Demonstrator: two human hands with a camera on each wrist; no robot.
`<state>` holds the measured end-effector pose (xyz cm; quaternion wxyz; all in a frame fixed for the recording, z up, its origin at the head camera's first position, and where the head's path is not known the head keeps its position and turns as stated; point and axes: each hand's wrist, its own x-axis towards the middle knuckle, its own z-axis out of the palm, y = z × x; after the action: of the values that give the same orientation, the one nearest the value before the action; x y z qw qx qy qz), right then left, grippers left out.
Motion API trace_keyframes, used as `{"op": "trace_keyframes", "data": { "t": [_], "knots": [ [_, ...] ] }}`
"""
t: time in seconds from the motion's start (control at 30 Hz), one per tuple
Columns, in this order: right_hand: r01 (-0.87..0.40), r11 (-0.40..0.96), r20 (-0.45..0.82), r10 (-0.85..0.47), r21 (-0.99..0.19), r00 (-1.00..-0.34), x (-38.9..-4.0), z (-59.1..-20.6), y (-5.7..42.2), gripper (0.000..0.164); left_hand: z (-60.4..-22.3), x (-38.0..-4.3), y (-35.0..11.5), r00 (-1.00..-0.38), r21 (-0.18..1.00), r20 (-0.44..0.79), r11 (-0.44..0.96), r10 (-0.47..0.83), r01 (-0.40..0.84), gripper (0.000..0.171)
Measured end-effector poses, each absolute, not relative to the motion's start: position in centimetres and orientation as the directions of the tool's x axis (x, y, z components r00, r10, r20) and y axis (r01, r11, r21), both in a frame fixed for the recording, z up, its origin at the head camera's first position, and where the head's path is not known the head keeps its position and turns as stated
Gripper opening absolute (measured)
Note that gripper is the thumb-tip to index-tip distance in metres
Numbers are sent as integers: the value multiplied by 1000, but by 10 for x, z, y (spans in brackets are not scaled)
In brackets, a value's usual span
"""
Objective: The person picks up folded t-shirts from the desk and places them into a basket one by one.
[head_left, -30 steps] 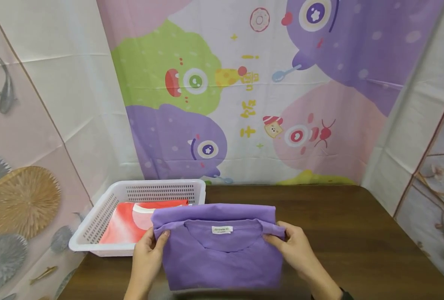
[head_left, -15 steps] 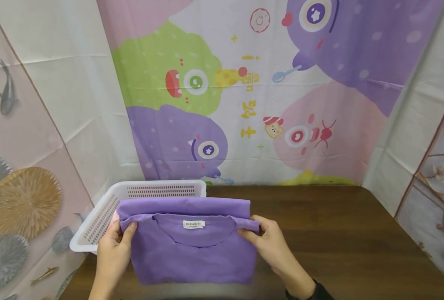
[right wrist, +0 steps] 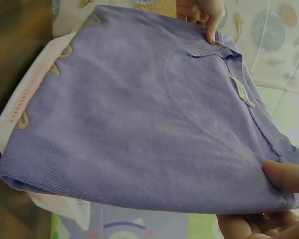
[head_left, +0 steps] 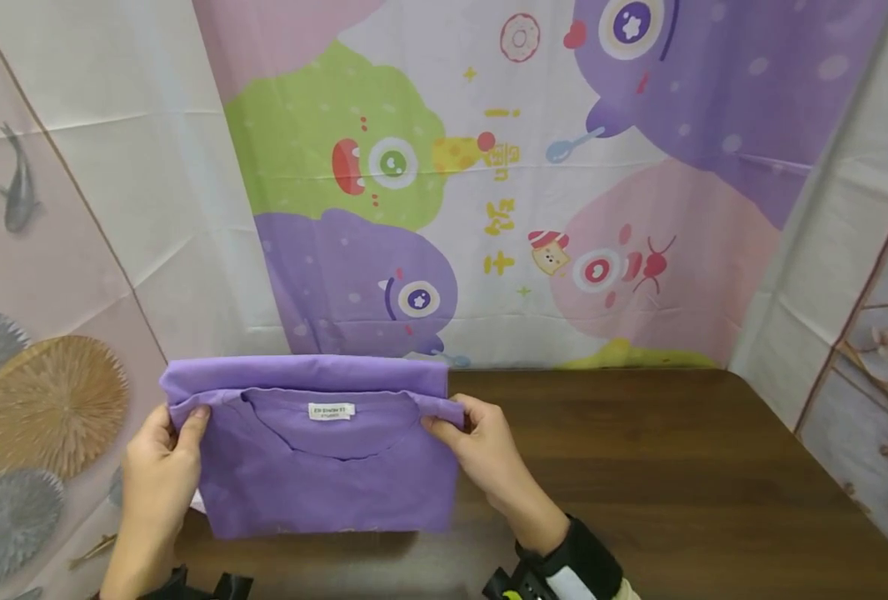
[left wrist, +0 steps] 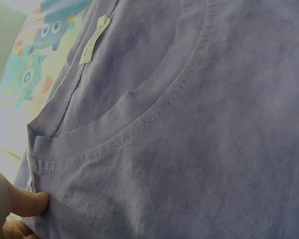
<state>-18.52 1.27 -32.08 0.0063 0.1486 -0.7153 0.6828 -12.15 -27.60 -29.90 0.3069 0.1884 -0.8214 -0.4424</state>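
A folded purple T-shirt (head_left: 331, 475) with a round neckline hangs between both hands above the left part of the table. My left hand (head_left: 161, 467) pinches its left shoulder, thumb in front and fingers behind. At the right shoulder, my right hand (head_left: 485, 450) pinches the cloth the same way. A white label (head_left: 331, 412) sits inside the collar. In the right wrist view, part of some lettering (right wrist: 24, 119) shows along the shirt's lower fold. Behind the shirt is the white plastic basket (right wrist: 20, 99), mostly hidden in the head view.
The brown wooden table (head_left: 639, 467) stretches to the right. A curtain (head_left: 489, 317) with cartoon figures hangs along its back edge, and patterned cloth walls (head_left: 47, 250) stand at both sides.
Both hands have carried the purple T-shirt left and upward, from beside the basket to in front of it. The red and white folded garment seen in the basket earlier is now covered from view.
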Motion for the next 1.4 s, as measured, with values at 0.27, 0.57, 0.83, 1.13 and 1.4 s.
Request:
{"op": "trace_keyframes", "data": {
  "t": [0.27, 0.57, 0.83, 1.13, 1.4],
  "knots": [
    [-251, 9, 243, -219, -968, -945, -193, -310, -14, 15, -290, -122, -296, -672, 785, 406, 613, -620, -91, 24],
    [-331, -26, 330, -190, -943, -925, -204, -307, -45, 18, -279, -137, -317, -640, 769, 453, 635, -621, -72, 35],
    [-341, 24, 337, -107, -940, -935, -215, -305, -64, 20, -280, -155, -330, -612, 765, 501, 643, -612, -17, 32],
    [-353, 108, 349, -60, -929, -935, -224, -312, -73, 20, -295, -171, -341, -603, 748, 550, 662, -579, 48, 31],
    [-323, 204, 317, -62, -924, -946, -227, -327, -81, 25, -316, -178, -347, -605, 747, 534, 665, -590, 10, 27]
  ]
}}
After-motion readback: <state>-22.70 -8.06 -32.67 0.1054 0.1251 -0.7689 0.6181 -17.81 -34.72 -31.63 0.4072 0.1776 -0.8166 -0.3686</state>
